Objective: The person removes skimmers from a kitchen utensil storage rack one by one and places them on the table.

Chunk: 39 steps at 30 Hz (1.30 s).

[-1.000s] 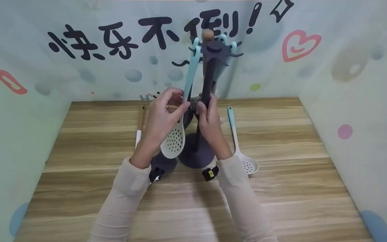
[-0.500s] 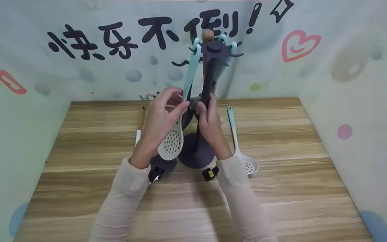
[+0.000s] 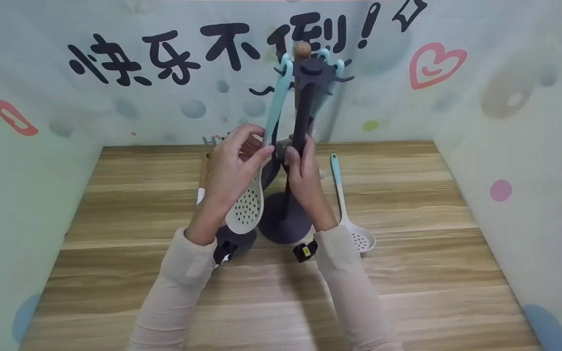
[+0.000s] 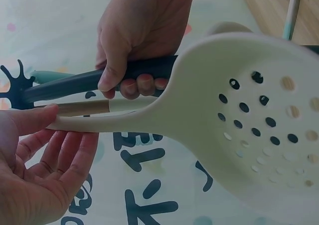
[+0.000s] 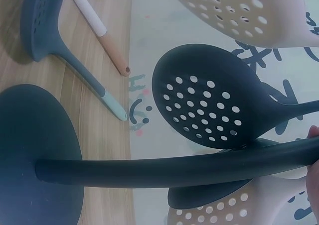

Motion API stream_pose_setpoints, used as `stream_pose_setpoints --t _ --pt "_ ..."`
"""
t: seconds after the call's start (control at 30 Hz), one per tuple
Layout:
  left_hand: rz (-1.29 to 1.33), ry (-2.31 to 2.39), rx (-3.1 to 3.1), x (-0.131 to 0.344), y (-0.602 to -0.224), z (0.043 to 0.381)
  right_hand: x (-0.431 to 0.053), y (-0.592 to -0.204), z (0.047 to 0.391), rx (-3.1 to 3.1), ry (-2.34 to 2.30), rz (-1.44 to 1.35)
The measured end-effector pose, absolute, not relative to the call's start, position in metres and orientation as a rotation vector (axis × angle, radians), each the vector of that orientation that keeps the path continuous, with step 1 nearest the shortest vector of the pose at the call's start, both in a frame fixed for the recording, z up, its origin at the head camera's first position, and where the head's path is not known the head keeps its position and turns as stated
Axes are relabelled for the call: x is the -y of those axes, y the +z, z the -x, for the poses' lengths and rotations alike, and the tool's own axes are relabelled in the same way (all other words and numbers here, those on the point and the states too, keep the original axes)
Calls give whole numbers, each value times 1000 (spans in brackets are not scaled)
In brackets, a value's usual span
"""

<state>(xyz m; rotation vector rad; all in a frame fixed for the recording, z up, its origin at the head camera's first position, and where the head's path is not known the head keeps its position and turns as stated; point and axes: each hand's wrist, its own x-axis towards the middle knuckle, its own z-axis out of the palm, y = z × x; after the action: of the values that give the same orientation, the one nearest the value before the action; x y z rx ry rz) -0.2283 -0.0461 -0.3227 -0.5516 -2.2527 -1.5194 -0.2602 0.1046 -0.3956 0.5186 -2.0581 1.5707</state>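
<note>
Backdrop (image 3: 383, 109) first, the biggest thing here: pale cloth, spotted, with bold black characters and a red heart outline. Below it spreads the wood-grain table (image 3: 432, 292). And there, tall in the middle, the dark utensil stand (image 3: 303, 109), upright, round base at the table, hooked crown up high! Pale sleeves (image 3: 173, 292) reach in from the near edge.

Now the utensils, and here's the pale skimmer (image 3: 248, 207), held in the air just left of the post, perforated bowl down, turquoise handle end up at the crown; whether it's looped on a hook, I can't tell. Behind it hangs a dark skimmer (image 5: 204, 100), full of holes, close beside the post. A white ladle (image 3: 354, 231) with small holes lies on the table to the right, turquoise handle pointing away; over on the left, a wooden-handled utensil (image 3: 204, 173), partly hidden by the arm.

To the hands! The left hand (image 3: 234, 163) has its grip pinching the pale skimmer's handle between thumb and fingers. The right hand (image 3: 305, 170), fingers wrapped round the stand's post, a firm hold. Smallest of all, a black device (image 3: 305, 252) with a yellow patch beside the right cuff.
</note>
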Motion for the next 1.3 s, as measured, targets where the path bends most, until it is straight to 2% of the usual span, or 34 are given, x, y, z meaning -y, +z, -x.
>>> stream_pose_setpoints --t 0.7,1.3 --pt "473 -1571 2237 62 -314 222 -105 -395 260 2046 1630 -524" --pt "380 -1477 2242 103 -330 228 -103 -395 261 2016 1649 -530"
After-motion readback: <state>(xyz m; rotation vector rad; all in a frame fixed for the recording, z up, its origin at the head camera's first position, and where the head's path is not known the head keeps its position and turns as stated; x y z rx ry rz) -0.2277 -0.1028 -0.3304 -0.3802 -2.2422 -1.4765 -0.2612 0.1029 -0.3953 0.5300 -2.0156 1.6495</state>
